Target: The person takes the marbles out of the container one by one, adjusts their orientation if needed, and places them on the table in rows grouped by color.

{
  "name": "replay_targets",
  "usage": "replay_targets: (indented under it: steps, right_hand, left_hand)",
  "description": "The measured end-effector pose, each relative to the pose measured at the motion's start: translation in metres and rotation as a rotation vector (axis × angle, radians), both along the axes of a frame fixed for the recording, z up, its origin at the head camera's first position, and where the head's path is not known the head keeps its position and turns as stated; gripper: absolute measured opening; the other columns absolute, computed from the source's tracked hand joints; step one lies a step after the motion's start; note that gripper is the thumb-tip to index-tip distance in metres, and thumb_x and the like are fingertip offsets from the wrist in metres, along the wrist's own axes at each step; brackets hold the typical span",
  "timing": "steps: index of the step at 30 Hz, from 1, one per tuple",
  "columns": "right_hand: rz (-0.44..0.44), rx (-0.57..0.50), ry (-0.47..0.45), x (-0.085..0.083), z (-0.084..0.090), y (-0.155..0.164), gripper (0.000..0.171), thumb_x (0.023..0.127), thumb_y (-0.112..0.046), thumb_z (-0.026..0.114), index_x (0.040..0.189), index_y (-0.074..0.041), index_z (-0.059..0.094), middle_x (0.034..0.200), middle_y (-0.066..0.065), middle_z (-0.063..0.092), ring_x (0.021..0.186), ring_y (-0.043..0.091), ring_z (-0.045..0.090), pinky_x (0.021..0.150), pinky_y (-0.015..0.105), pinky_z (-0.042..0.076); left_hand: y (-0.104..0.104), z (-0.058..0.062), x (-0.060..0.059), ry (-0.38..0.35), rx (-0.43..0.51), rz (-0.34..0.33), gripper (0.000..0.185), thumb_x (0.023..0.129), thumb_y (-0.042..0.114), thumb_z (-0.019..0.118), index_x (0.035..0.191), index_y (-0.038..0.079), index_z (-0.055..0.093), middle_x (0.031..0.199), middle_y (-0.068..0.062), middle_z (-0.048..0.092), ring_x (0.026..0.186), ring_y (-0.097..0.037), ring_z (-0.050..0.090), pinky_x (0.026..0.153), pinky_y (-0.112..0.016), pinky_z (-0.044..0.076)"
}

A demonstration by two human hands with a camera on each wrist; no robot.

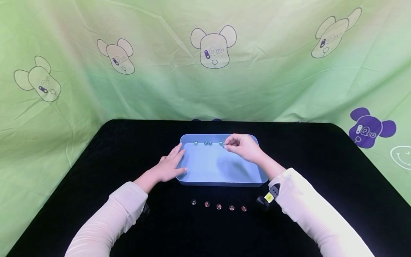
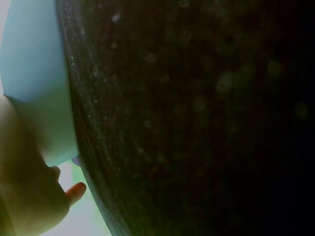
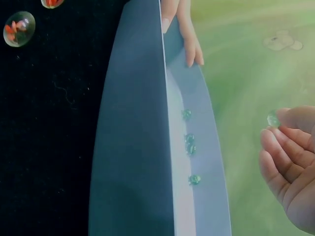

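A shallow light blue tray (image 1: 221,184) sits mid-table on black cloth. Several green glass marbles (image 1: 208,143) lie in a row along its far wall, and show in the right wrist view as green marbles (image 3: 190,143). My right hand (image 1: 226,146) hovers over the tray's far right part and pinches one more green marble (image 3: 273,118) between thumb and fingertips (image 3: 290,118). My left hand (image 1: 173,162) rests with straight fingers on the tray's left rim, where the left hand's fingers (image 3: 187,34) lie over the edge. The left wrist view shows the tray's outer wall (image 2: 34,73).
Several red-flecked marbles (image 1: 218,206) lie in a row on the black cloth (image 1: 321,160) in front of the tray; two red-flecked marbles (image 3: 18,28) show in the right wrist view. A wrist-worn device (image 1: 269,196) sits on the right forearm. Green printed fabric (image 1: 205,71) walls the table.
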State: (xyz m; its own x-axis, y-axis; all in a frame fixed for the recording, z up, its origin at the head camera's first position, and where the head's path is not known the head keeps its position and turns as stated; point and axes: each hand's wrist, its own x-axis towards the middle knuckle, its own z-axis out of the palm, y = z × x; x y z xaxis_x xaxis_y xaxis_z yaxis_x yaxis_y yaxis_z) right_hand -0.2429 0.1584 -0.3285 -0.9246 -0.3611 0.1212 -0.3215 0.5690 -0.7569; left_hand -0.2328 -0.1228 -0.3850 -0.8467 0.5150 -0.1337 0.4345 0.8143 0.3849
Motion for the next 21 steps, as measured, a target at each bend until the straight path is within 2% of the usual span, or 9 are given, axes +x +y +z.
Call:
replay_targets:
  steps: [21]
  right_hand:
    - [0.006,-0.089,-0.033,0.024,-0.002,-0.001,0.013,0.078,-0.01,0.062,0.087,-0.002,0.061,0.08,0.004,0.062,0.072,0.015,0.057,0.063,0.027,0.044]
  left_hand:
    - [0.001,0.0,-0.001,0.001,0.0,0.009,0.071,0.086,0.04,0.046,0.138,0.004,0.016,0.144,-0.007,-0.007,0.129,-0.024,-0.001,0.092,-0.051,0.017]
